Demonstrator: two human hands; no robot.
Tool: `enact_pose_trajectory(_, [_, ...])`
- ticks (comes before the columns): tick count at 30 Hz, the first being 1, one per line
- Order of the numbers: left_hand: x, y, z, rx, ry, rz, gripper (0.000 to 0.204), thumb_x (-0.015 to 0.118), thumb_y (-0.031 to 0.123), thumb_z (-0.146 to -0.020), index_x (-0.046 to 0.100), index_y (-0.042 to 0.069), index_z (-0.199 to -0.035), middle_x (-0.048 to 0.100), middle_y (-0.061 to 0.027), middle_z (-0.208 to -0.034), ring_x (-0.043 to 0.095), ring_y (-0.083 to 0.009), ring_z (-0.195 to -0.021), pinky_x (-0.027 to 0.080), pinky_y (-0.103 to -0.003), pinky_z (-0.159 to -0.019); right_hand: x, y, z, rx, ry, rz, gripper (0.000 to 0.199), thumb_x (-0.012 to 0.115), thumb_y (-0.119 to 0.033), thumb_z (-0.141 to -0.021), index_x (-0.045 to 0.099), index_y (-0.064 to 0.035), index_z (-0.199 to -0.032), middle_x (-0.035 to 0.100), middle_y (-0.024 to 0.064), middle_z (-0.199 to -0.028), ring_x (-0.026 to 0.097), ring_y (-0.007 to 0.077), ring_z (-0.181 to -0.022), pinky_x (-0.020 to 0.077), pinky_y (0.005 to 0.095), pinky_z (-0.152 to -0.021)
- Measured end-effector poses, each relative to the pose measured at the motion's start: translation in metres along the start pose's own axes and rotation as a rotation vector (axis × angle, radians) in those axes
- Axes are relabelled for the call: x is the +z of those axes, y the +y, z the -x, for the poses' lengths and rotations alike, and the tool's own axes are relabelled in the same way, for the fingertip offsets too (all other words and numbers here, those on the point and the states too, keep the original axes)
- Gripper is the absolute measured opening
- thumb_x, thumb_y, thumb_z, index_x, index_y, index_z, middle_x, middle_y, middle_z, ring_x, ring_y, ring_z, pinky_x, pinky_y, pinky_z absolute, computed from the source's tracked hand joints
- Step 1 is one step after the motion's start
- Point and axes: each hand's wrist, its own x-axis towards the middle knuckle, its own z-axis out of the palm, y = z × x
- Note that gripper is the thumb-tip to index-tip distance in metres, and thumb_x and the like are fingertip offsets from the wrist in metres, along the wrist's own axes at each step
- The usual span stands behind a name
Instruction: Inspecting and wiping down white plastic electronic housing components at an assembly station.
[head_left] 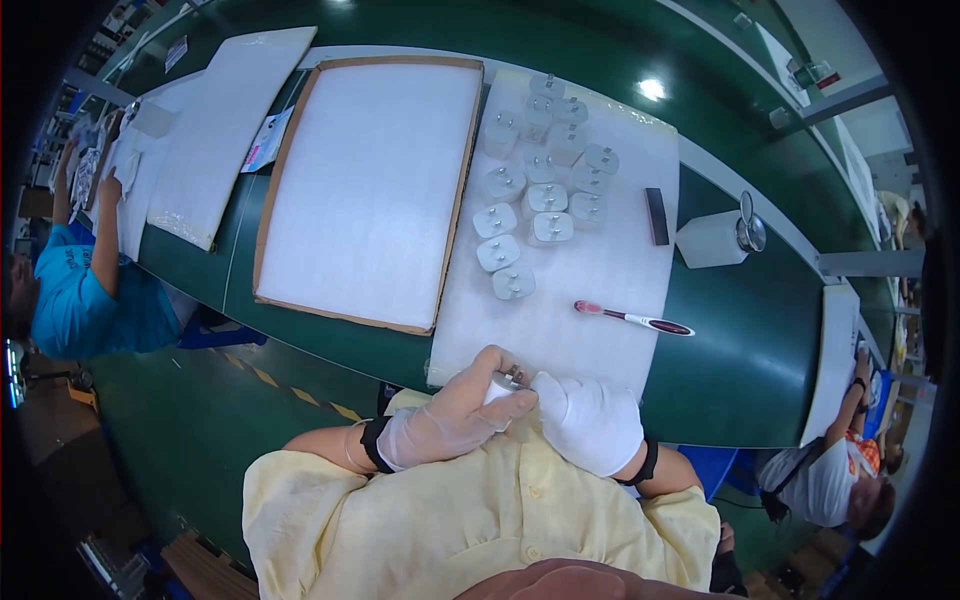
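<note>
My left hand (pixel 445 415), in a thin translucent glove, is closed around a small white plug charger (pixel 500 388) close to my chest. The charger's metal prongs point up and away from me. Right beside it, my right hand (pixel 592 422) is covered in white fabric and curled in, its tip next to the charger. Its fingers are hidden, so what it grips does not show. Several similar white chargers (pixel 514 282) stand prongs up on a white foam sheet (pixel 600 345) in front of me.
On the foam sheet lie a toothbrush (pixel 635 318) and a dark narrow block (pixel 656 216). A white pump bottle (pixel 712 240) stands at the right. Left of the sheet is a white-lined shallow tray with a brown rim (pixel 262 230). Other people work at far left (pixel 100 290) and far right (pixel 825 485).
</note>
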Motion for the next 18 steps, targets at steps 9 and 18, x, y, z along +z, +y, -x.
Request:
enact_pose_trajectory(9, [-0.001, -0.0007, 0.0007, -0.031, -0.019, 0.007, 0.031, 0.06, 0.025, -0.097, 0.043, 0.002, -0.11, 0.052, -0.0056, -0.091, 0.051, -0.0083, -0.068, 0.044, -0.025, -0.059, -0.0029, 0.0068, -0.0011, -0.015, -0.071, -0.077, 0.025, 0.062, -0.016, -0.076, 0.055, -0.0095, -0.099, 0.047, 0.0013, -0.063, 0.053, 0.0179, -0.055, 0.0414, 0.0334, -0.043])
enact_pose_trajectory(18, [-0.0004, 0.0025, -0.0006, -0.006, -0.011, 0.001, 0.031, 0.06, 0.024, -0.096, 0.043, 0.003, -0.11, 0.053, -0.0039, -0.09, 0.051, -0.0076, -0.069, 0.043, -0.024, -0.059, -0.0027, 0.0001, 0.0007, 0.032, -0.069, -0.026, 0.026, 0.062, -0.016, -0.078, 0.056, -0.0108, -0.102, 0.052, 0.0029, -0.067, 0.056, 0.0198, -0.06, 0.0437, 0.0358, -0.047])
